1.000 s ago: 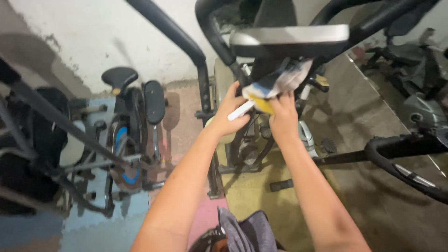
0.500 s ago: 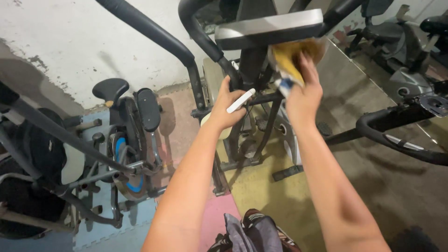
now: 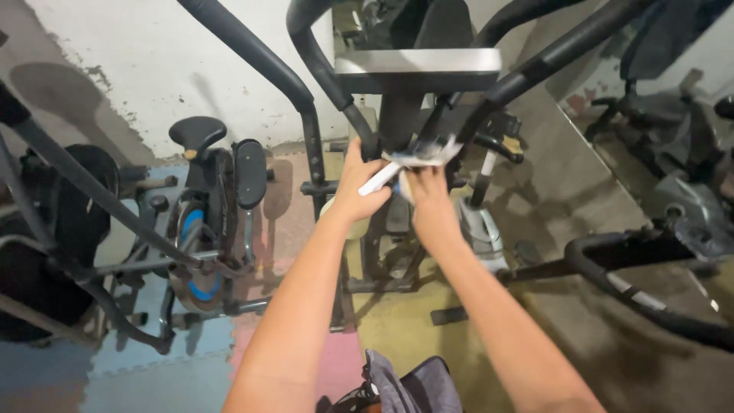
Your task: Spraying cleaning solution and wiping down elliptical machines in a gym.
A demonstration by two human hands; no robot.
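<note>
Head view: black tubular-steel elliptical trainer with grey console panel [image 3: 417, 70] is filling the frame, its 2 curved handlebars running up past both arms. Smaller black-and-blue exercise bike with padded saddle [image 3: 200, 222] is standing well apart at the left, on blue and pink foam floor tiles [image 3: 160, 359].

Left hand [image 3: 358, 187] is closed around a white cylindrical bottle-like item [image 3: 380, 180], fingers wrapped tight; its lower end is hidden. Right hand [image 3: 430, 200] is pinching a crumpled white cloth [image 3: 424, 153] against the central black upright post [image 3: 397, 130], just under the console.

Risks, as judgement:
- cloth is bunching near the handlebar joints, so it could snag there
- both arms are reaching between the bars, so a swinging bar could knock a wrist
- bottle is angling toward the console, so drips could reach it
</note>
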